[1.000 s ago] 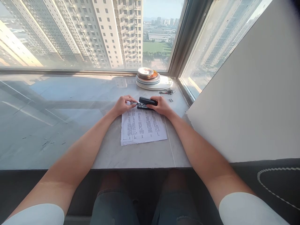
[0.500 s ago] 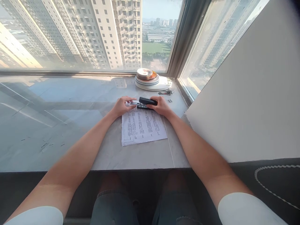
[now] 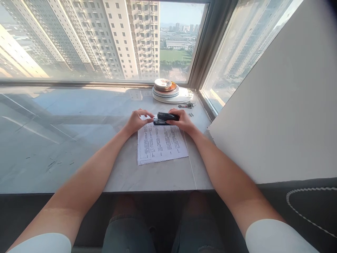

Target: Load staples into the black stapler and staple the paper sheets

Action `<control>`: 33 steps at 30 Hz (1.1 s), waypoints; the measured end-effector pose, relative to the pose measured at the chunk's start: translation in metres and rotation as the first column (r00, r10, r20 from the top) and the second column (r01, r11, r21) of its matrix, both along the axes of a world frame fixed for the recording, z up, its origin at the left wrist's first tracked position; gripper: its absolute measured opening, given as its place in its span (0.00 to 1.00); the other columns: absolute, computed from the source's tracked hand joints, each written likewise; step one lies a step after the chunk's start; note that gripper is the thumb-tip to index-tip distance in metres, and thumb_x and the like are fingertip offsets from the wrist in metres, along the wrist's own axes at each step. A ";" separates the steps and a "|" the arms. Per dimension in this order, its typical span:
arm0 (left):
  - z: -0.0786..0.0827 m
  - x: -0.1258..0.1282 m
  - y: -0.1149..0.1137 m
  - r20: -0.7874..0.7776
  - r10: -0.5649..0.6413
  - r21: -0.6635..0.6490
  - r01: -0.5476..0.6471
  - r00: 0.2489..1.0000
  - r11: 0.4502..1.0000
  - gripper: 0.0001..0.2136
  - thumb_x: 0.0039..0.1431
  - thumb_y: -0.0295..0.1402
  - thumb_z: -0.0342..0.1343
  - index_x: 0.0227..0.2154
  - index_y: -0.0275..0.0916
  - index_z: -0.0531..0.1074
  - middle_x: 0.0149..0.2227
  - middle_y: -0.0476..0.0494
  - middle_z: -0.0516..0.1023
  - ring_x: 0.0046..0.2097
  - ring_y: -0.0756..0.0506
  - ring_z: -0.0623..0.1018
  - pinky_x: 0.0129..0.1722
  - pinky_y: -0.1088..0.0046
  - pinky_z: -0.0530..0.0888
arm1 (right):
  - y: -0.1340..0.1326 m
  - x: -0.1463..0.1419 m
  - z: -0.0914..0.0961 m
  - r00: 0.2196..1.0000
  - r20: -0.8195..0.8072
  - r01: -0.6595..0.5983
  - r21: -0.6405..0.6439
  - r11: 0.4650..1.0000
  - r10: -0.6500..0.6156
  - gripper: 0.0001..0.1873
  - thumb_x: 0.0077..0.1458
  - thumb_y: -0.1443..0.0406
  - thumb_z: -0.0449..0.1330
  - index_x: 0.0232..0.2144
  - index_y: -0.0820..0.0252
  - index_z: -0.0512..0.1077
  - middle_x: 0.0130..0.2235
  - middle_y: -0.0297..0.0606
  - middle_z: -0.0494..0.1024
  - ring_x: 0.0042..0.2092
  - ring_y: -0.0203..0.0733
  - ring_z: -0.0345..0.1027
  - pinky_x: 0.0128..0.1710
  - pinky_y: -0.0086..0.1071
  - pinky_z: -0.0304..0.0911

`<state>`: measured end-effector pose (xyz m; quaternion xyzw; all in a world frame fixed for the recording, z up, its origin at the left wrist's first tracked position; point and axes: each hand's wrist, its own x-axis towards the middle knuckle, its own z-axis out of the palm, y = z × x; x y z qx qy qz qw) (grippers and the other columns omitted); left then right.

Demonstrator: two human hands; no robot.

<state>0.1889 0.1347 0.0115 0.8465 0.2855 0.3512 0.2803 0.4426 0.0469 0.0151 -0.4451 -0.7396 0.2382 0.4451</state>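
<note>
Fig.: L hand (image 3: 137,121), fingers curled at L end of stapler (image 3: 165,118); pinch or not, can't tell. Stapler sits over top edge of printed sheet (image 3: 162,144) on sill (image 3: 79,140). R hand (image 3: 182,121) clasps its rear. Plates (image 3: 170,92), keys (image 3: 186,105) beyond.

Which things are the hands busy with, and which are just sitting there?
Busy with: black stapler, gripped by the right hand, left hand at its tip; printed paper under it.
Just sitting: stack of plates, keys, small metal bits.
</note>
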 end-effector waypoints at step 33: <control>-0.019 -0.003 0.020 -0.115 0.306 0.154 -0.288 0.945 0.945 0.08 0.61 0.29 0.53 0.35 0.45 0.78 0.27 0.43 0.76 0.40 0.36 0.76 0.49 0.57 0.68 | 0.015 0.020 -0.019 0.771 0.023 0.636 0.010 0.771 -0.636 0.14 0.50 0.62 0.60 0.40 0.56 0.79 0.39 0.41 0.80 0.49 0.55 0.69 0.52 0.49 0.62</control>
